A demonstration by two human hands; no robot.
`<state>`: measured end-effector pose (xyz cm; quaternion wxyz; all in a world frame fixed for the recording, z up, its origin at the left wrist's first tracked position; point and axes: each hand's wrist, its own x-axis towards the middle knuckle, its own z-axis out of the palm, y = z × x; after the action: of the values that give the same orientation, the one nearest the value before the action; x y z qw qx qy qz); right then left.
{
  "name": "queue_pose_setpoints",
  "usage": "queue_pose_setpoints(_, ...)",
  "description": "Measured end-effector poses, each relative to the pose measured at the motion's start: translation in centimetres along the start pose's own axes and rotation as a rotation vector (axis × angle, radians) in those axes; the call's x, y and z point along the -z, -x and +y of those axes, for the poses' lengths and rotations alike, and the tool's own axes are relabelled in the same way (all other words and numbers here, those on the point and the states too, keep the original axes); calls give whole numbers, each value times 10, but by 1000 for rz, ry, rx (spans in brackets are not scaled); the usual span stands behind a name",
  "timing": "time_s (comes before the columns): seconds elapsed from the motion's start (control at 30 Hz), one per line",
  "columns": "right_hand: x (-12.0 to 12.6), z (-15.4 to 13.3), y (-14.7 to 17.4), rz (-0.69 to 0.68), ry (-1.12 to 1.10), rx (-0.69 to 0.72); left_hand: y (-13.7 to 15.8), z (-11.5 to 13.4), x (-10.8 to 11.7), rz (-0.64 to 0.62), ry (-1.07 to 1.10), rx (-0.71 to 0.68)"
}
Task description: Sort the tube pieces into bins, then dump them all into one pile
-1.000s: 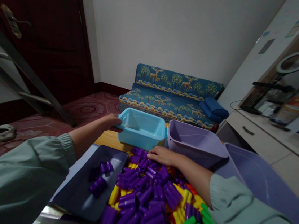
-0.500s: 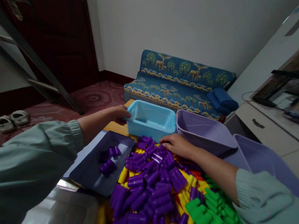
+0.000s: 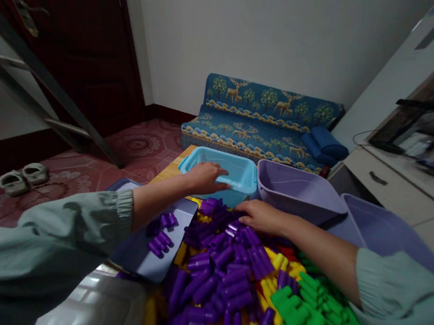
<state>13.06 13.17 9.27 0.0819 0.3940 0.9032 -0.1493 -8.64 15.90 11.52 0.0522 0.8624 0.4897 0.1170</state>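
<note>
Over the front of the light blue plastic bin, my left hand is open, thumb and fingers apart with nothing between them. My right hand lies low at the bin's front right corner, against the heap of purple plastic pieces. Its fingers are curled together; what they hold, if anything, is hidden. Below my left forearm, a shallow grey tray carries several loose purple tube-shaped pieces. Yellow pieces show among the purple ones, and green pieces lie at the right.
Two mauve bins, a nearer-centre one and one farther right, stand beyond my right arm. A clear plastic container is at the front left. Behind the wooden table is a blue patterned sofa; a metal ladder leans at left.
My left hand has let go of the blue bin's left rim and moved right, over its front. The right hand has shifted slightly right and stays by the corner.
</note>
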Motion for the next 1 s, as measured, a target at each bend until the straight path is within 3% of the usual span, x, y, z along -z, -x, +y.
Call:
queue_pose_setpoints(0.1,1,0,3,-2,18,-6,-5,14,-16,-151,107,-73)
queue_pose_setpoints(0.4,0,7,14,149,-93,54,-16,10,-18,-199,127,-105)
queue_pose_setpoints(0.47,8,6,21,242,-95,11,-15,11,-18,-212,116,-97)
queue_pose_setpoints(0.57,26,12,33,538,-12,-132,-13,13,-19,-222,101,-78)
queue_pose_setpoints(0.63,35,23,41,663,106,-228,-13,13,-20,-222,94,-65)
queue_pose_setpoints(0.67,37,31,44,647,157,-285,-13,13,-20,-222,92,-60)
queue_pose_setpoints(0.8,28,61,50,333,184,-457,-14,13,-20,-226,96,-59)
queue_pose_setpoints(1.0,13,76,51,262,105,-328,-15,10,-22,-218,94,-66)
